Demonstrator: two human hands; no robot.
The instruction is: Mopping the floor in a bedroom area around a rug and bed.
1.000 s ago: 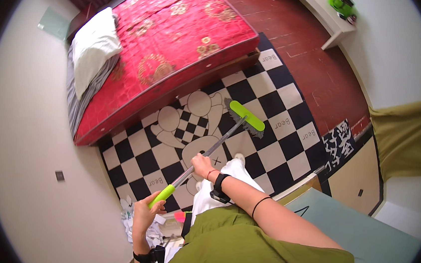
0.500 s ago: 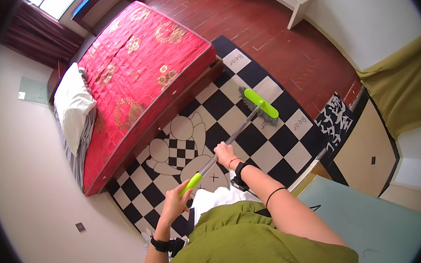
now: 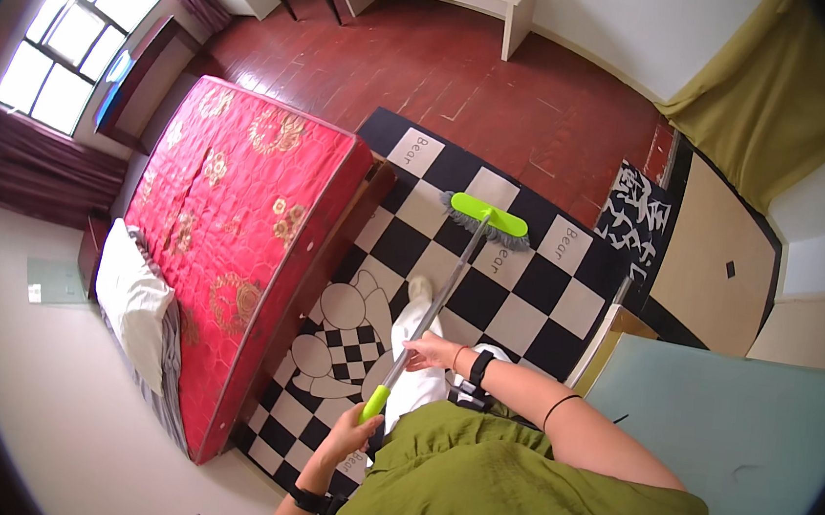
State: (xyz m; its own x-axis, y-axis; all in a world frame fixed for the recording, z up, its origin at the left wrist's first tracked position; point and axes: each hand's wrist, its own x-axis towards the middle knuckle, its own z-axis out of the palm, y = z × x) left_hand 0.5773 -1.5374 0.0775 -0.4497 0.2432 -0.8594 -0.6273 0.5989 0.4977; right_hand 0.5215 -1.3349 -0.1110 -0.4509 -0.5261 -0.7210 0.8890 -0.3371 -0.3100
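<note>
Mop head (image 3: 490,214), lime green with a grey fringe, appears to rest on the black-and-white checkered rug (image 3: 540,283), near the corner of the bed's wooden base (image 3: 336,251) but apart from it. We see its grey pole (image 3: 451,283) slant back toward the body. The grip of the left hand (image 3: 351,434) looks closed around the lime sleeve (image 3: 374,404) at the near end; the right hand (image 3: 432,350) looks curled round the pole farther forward, though we cannot tell how tightly, as some fingers are hidden.

From here, we would watch the shoe (image 3: 420,289) just beside the pole: a careless pull backward or to the left could knock the pole or the head into it. A wide swing left could bump the bed base. Too much downward pressure might drag the fringe against the rug and ruck it up, especially at an edge. If the right grip slackened, we think the head could twist.
</note>
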